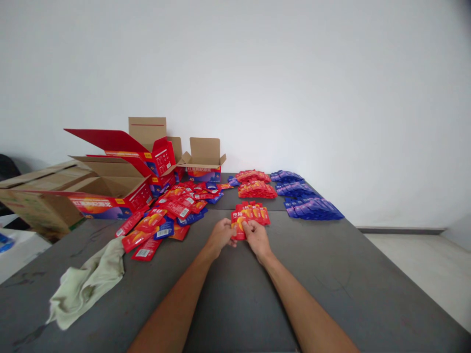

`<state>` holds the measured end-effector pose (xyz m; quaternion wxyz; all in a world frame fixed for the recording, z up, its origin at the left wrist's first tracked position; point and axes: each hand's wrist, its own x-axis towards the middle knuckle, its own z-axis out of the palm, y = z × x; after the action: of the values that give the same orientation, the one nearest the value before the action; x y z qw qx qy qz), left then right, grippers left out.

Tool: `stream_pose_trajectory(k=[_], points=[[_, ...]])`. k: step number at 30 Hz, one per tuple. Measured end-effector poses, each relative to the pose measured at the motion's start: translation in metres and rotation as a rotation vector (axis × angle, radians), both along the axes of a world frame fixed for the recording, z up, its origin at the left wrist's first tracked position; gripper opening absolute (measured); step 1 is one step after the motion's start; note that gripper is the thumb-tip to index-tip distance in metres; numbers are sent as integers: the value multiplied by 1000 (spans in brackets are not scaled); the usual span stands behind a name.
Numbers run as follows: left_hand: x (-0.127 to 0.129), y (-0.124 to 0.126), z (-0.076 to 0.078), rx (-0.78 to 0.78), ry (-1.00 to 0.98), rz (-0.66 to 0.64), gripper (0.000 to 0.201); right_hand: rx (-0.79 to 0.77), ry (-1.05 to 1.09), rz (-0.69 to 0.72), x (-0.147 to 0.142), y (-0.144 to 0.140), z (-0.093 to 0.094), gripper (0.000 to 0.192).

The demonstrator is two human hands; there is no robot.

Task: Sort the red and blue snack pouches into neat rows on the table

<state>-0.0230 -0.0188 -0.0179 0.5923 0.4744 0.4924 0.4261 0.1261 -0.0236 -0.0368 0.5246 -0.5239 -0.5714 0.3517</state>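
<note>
A red sachet [238,226] with an orange picture and white lettering is held upright between my two hands. My left hand [222,235] pinches its left edge, and my right hand [256,239] grips its lower right with the thumb on the front. Just behind it lies a short row of overlapping red sachets [259,212]. Further back are two more rows of red sachets [256,190]. Right of these, blue sachets [312,207] lie in overlapping rows. To my left spreads a loose heap of mixed red and blue sachets [180,206].
Open red and blue cartons [110,202] stand at the left, and another open carton [204,172] is at the back by the wall. A pale green cloth [90,282] lies on the grey table [243,304] at front left. A large brown box [47,196] is beyond the left edge.
</note>
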Motion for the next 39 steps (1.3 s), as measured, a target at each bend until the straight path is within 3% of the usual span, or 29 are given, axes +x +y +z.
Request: stream_pose_trajectory(k=[6, 12, 16, 19, 24, 26, 28, 32, 39], points=[[0, 12, -15, 113, -30, 187, 41, 36, -67, 15, -2, 3, -6, 35], [4, 40, -23, 154, 80, 294, 49, 296, -537, -197, 24, 16, -7, 35], [12, 62, -23, 161, 290, 235, 50, 282, -743, -261, 45, 29, -15, 37], [17, 71, -16, 195, 553, 169, 40, 188, -852, -222, 49, 34, -24, 40], [21, 70, -2, 343, 1070, -19, 29, 47, -972, -174, 45, 35, -28, 40], [22, 66, -1, 423, 1211, -39, 30, 16, -995, -165, 44, 35, -26, 41], [24, 62, -4, 533, 1267, -24, 33, -1, -1011, -161, 44, 35, -25, 42], [32, 55, -16, 677, 1200, -88, 38, -7, -1024, -152, 44, 35, -26, 43], [56, 56, -21, 651, 1208, -100, 31, 4, -1022, -136, 55, 39, -26, 43]])
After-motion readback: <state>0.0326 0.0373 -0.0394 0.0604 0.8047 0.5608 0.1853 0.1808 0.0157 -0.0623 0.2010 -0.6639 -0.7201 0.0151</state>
